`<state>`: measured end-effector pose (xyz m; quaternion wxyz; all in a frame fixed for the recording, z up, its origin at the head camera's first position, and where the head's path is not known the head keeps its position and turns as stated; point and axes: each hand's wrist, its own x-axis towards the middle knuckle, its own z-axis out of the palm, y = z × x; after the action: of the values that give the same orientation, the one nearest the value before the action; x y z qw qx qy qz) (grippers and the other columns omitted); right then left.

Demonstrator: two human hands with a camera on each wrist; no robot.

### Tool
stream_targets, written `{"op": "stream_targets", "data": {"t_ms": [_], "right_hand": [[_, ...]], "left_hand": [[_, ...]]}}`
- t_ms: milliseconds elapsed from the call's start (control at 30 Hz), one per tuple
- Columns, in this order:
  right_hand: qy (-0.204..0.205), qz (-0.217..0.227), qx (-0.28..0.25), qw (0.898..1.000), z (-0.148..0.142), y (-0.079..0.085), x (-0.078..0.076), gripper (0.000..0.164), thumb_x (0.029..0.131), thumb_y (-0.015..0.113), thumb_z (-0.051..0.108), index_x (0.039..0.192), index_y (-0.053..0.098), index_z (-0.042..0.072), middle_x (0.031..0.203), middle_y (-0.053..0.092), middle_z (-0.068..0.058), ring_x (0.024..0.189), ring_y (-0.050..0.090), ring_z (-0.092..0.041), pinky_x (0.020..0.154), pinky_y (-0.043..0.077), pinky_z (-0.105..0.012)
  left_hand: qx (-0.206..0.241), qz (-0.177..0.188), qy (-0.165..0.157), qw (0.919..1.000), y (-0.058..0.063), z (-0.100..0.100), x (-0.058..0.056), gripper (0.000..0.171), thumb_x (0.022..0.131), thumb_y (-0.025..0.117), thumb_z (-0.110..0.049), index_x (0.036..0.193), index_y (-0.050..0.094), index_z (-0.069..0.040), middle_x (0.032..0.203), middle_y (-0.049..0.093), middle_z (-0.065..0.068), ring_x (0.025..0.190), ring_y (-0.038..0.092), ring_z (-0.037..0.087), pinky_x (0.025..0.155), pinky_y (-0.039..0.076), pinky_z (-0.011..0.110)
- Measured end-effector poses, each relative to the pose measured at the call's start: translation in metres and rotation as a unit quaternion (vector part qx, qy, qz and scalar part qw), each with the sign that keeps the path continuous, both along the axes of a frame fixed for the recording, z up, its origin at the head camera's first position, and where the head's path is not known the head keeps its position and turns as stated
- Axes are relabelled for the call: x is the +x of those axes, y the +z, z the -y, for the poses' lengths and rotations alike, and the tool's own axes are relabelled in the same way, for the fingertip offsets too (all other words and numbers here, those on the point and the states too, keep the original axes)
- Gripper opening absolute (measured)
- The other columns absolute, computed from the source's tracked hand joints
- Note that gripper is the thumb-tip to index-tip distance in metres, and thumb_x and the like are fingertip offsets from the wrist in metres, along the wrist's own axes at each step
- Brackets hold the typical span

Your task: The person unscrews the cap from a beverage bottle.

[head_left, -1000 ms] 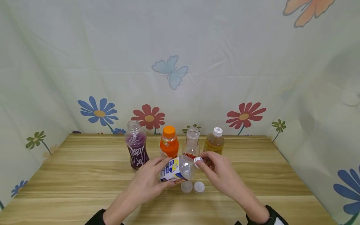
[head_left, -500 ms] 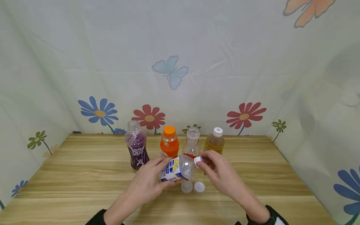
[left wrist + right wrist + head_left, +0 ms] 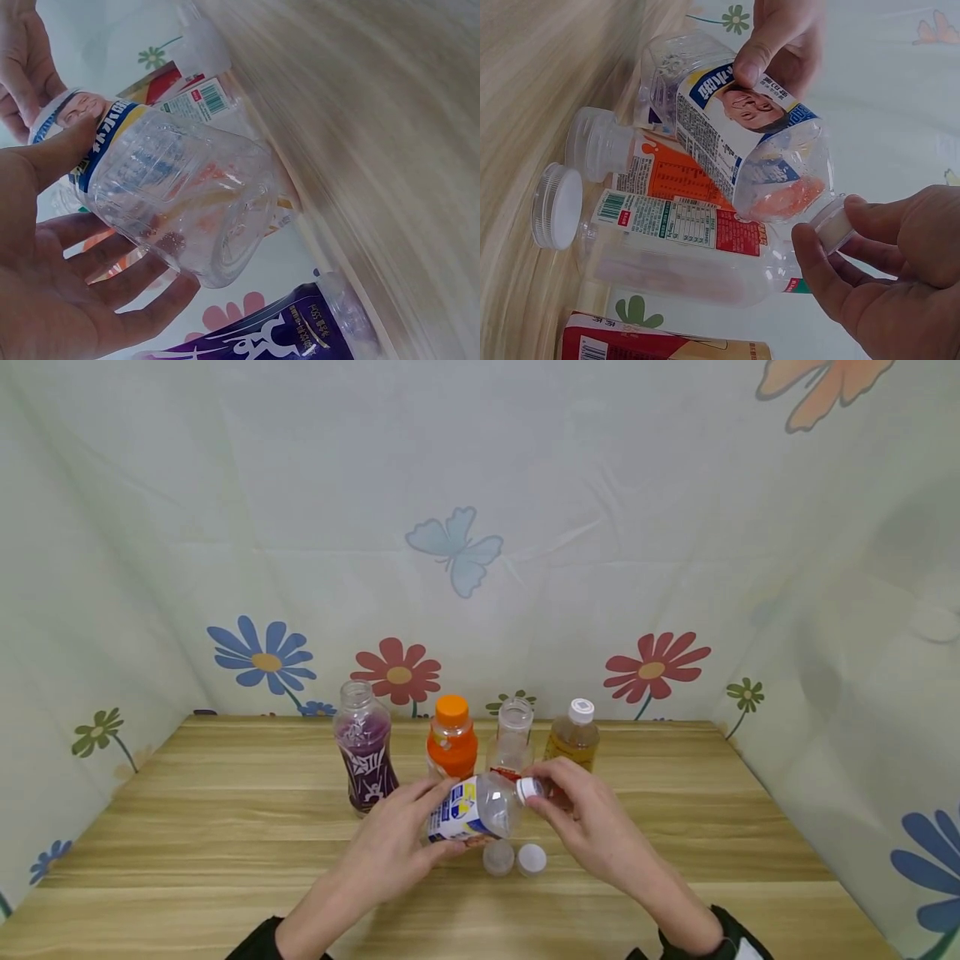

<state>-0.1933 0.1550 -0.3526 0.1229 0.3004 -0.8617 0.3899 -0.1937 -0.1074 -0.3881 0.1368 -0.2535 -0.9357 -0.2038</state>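
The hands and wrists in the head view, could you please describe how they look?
The left hand and right hand are bare, with no gloves or rings visible. The left sleeve and right sleeve are dark; the right one bears a pale patch.

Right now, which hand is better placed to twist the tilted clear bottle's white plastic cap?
Probably the right hand: its fingers pinch the white plastic cap, while the left hand grips the clear plastic bottle.

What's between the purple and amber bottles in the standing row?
Left to right in the head view: the orange-capped bottle, then the clear uncapped bottle.
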Motion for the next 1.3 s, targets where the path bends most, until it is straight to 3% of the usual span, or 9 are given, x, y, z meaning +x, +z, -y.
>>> {"op": "stream_targets", "data": {"t_ms": [400, 567, 733, 900, 1300], "right_hand": [[0.024, -0.025, -0.015, 0.999, -0.0007, 0.0008, -0.0021, 0.028, 0.091, 0.067, -0.001, 0.118, 0.064, 0.006, 0.106, 0.059, 0.006, 0.082, 0.060, -0.015, 0.069, 0.052, -0.022], [0.004, -0.018, -0.030, 0.999, 0.0016, -0.0008, -0.0022, 0.025, 0.093, 0.068, 0.010, 0.118, 0.065, 0.007, 0.101, 0.059, 0.007, 0.081, 0.059, -0.014, 0.067, 0.053, -0.022], [-0.047, 0.024, -0.037, 0.998, 0.0043, -0.0020, -0.0020, 0.027, 0.096, 0.066, 0.024, 0.117, 0.065, 0.007, 0.097, 0.060, 0.007, 0.083, 0.059, -0.016, 0.069, 0.052, -0.021], [-0.083, 0.047, -0.030, 0.995, 0.0044, -0.0034, -0.0028, 0.019, 0.094, 0.069, 0.024, 0.108, 0.067, 0.010, 0.087, 0.058, 0.007, 0.074, 0.056, -0.014, 0.064, 0.050, -0.022], [-0.070, 0.047, -0.040, 0.996, 0.0040, -0.0016, -0.0012, 0.016, 0.091, 0.072, 0.014, 0.106, 0.067, 0.011, 0.086, 0.057, 0.005, 0.071, 0.056, -0.018, 0.060, 0.049, -0.022]], "left_hand": [[0.006, 0.010, -0.003, 0.9999, 0.0009, -0.0003, 0.0006, 0.071, 0.083, 0.075, -0.050, 0.142, 0.053, -0.016, 0.134, 0.053, -0.001, 0.118, 0.053, 0.018, 0.098, 0.041, 0.037], [0.012, 0.021, -0.003, 0.9997, 0.0010, -0.0009, 0.0004, 0.071, 0.083, 0.076, -0.050, 0.141, 0.053, -0.017, 0.133, 0.053, -0.002, 0.118, 0.053, 0.017, 0.097, 0.042, 0.037], [0.019, 0.016, -0.001, 0.9997, 0.0008, -0.0018, 0.0002, 0.071, 0.080, 0.079, -0.048, 0.139, 0.055, -0.017, 0.130, 0.054, -0.004, 0.116, 0.053, 0.017, 0.097, 0.042, 0.037], [0.019, 0.007, 0.000, 0.9998, 0.0003, -0.0019, 0.0005, 0.071, 0.079, 0.080, -0.048, 0.138, 0.056, -0.016, 0.129, 0.055, -0.003, 0.114, 0.054, 0.017, 0.096, 0.041, 0.038], [0.012, -0.009, -0.006, 0.9999, -0.0001, -0.0021, 0.0005, 0.070, 0.079, 0.080, -0.047, 0.137, 0.056, -0.016, 0.128, 0.055, -0.004, 0.114, 0.054, 0.016, 0.096, 0.041, 0.037]]}}
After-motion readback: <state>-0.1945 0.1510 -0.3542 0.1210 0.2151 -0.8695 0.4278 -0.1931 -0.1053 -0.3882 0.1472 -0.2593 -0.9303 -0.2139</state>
